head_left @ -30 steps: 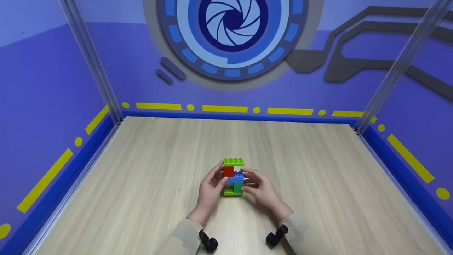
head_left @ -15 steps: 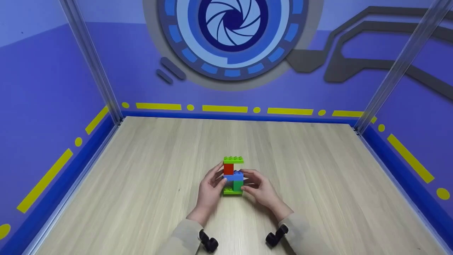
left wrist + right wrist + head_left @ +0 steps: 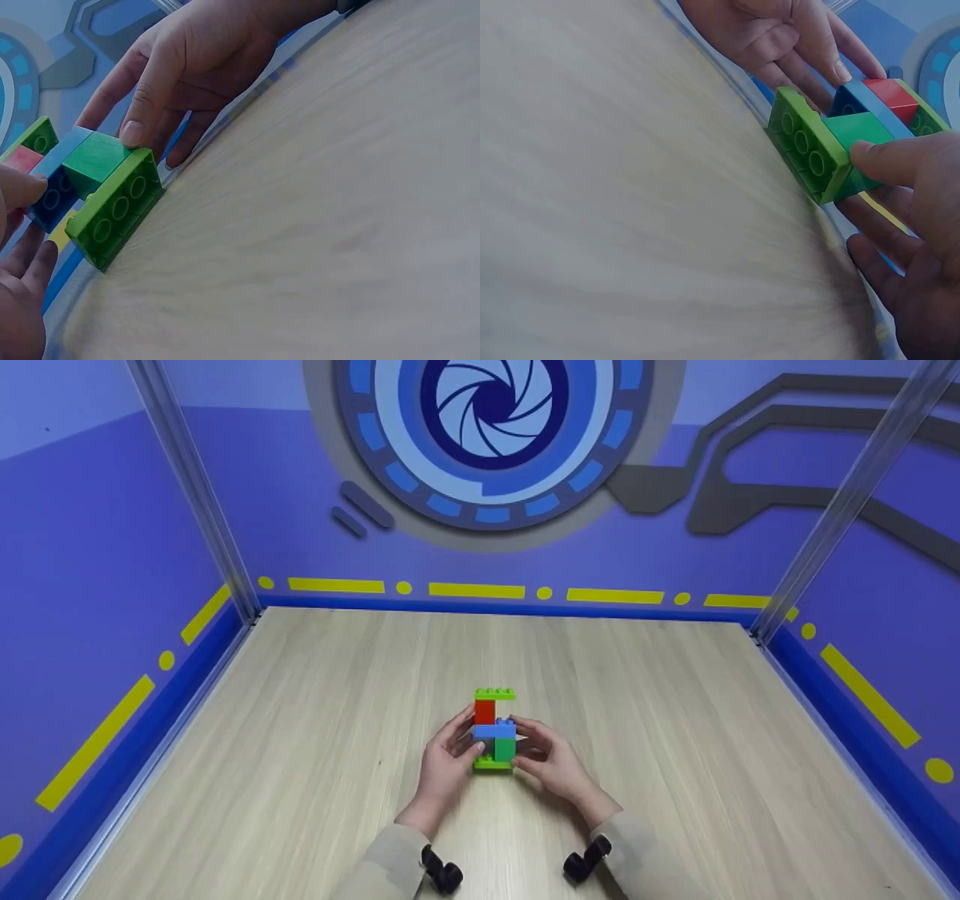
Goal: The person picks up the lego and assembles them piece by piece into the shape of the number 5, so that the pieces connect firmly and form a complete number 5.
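Observation:
A small stack of toy building bricks stands between my hands in the head view. From the bottom it has a lime-green plate (image 3: pixel 493 764), a green brick (image 3: pixel 505 749) at the right, a blue brick (image 3: pixel 486 731), a red brick (image 3: pixel 485 712) at the left and a lime-green top plate (image 3: pixel 495 695). My left hand (image 3: pixel 442 761) grips the left side, its thumb (image 3: pixel 26 187) on the blue brick. My right hand (image 3: pixel 559 765) grips the right side, thumb (image 3: pixel 864 148) on the green brick. Both wrist views show the bottom plate's hollow underside (image 3: pixel 120 208). Some fingertips are hidden behind the stack.
A pale wood table (image 3: pixel 330 720) lies beneath the hands. Blue printed panels (image 3: pixel 247 510) rise at the back and both sides, with metal posts (image 3: pixel 199 487) in the corners. A black wrist mount (image 3: pixel 441 871) sits on each sleeve.
The stack has tilted, its front face turning up toward the head camera. Less of the top plate's studded face shows, and that plate sits higher in view. Both hands keep nearly the same place.

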Demonstrator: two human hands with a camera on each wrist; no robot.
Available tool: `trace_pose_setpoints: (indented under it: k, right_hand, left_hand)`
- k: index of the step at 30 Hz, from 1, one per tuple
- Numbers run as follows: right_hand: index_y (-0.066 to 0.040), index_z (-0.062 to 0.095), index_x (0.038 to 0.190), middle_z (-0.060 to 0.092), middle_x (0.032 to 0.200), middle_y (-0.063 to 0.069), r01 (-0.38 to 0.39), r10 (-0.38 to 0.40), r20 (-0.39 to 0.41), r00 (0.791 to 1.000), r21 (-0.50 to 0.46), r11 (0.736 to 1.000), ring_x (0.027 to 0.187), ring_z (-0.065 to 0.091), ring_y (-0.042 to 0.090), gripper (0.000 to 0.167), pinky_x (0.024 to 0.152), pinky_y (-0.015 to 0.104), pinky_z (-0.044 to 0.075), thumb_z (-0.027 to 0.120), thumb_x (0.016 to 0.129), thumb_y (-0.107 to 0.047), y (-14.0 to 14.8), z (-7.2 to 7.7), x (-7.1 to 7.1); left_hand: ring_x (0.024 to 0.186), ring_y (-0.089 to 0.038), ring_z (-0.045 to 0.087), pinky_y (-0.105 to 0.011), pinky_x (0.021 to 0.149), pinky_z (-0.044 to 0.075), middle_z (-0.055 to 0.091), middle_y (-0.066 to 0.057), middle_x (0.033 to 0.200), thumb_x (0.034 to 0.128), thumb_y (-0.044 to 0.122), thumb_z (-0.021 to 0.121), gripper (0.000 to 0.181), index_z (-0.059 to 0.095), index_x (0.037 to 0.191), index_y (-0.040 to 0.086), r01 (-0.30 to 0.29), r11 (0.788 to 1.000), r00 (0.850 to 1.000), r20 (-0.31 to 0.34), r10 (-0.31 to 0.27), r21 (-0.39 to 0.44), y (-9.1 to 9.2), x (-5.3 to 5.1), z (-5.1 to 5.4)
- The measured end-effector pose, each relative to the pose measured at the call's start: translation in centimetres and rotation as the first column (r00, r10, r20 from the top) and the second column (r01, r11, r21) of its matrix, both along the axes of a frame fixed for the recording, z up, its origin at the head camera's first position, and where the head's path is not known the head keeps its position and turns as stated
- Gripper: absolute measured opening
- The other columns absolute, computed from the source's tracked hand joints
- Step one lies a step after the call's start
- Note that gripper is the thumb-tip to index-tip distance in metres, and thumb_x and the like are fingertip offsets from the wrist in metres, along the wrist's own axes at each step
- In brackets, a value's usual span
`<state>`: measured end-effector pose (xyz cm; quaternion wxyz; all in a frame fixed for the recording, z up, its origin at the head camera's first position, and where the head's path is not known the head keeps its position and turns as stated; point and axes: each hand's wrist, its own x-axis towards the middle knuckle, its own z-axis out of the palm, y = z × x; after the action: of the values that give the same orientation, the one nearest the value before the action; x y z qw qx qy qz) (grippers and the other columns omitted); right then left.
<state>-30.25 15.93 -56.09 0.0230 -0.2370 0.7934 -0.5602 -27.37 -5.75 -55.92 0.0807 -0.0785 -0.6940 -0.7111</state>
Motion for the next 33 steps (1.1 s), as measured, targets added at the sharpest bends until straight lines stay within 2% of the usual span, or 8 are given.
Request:
trace_pose_setpoints:
  k: [7,15,19,26,33]
  right_hand:
    - [-0.005,0.044,0.155,0.055,0.149,0.025,-0.028,0.029,0.043,0.999,-0.004,1.0,0.121,0.066,0.038,0.07,0.105,0.05,0.055,0.073,0.092,0.0,0.06,-0.09,-0.04]
    - [-0.004,0.04,0.157,0.052,0.152,0.026,-0.045,0.046,0.051,0.998,-0.015,0.999,0.125,0.063,0.04,0.071,0.11,0.05,0.051,0.072,0.094,-0.003,0.11,-0.17,-0.1]
    - [-0.003,0.039,0.157,0.048,0.154,0.026,-0.048,0.048,0.049,0.998,-0.007,0.999,0.13,0.06,0.042,0.068,0.112,0.049,0.049,0.07,0.096,-0.004,0.11,-0.29,-0.05]
    - [0.001,0.038,0.156,0.045,0.157,0.027,-0.063,0.063,0.036,0.997,0.013,0.998,0.136,0.053,0.045,0.066,0.117,0.056,0.042,0.068,0.098,-0.007,0.07,-0.25,-0.04]
    - [-0.001,0.037,0.157,0.049,0.155,0.025,-0.042,0.039,0.04,0.998,0.076,0.996,0.141,0.05,0.042,0.066,0.122,0.059,0.034,0.067,0.1,-0.014,-0.02,-0.25,-0.05]
  left_hand:
    - [0.148,-0.039,0.043,-0.047,0.121,0.04,0.043,-0.021,0.16,0.0901,-0.016,0.062,0.075,0.041,0.157,0.009,0.071,0.997,0.997,0.026,-0.071,0.001,-0.01,-0.11,0.0]
    - [0.15,-0.043,0.038,-0.053,0.123,0.036,0.034,-0.025,0.164,0.0799,-0.022,0.055,0.089,0.033,0.161,0.007,0.124,0.992,0.991,0.057,-0.123,-0.017,0.07,-0.23,0.03]
    - [0.15,-0.046,0.035,-0.052,0.122,0.036,0.031,-0.028,0.164,0.0781,-0.024,0.054,0.091,0.031,0.161,0.005,0.131,0.991,0.989,0.077,-0.13,-0.012,0.03,-0.16,0.06]
    - [0.151,-0.048,0.033,-0.052,0.122,0.036,0.029,-0.029,0.165,0.0787,-0.021,0.056,0.089,0.031,0.16,0.003,0.12,0.992,0.988,0.104,-0.116,-0.038,0.1,-0.2,-0.06]
    - [0.152,-0.047,0.029,-0.051,0.124,0.031,0.025,-0.03,0.166,0.0789,-0.018,0.058,0.088,0.03,0.16,0.002,0.112,0.993,0.987,0.122,-0.106,-0.039,0.15,-0.13,0.01]
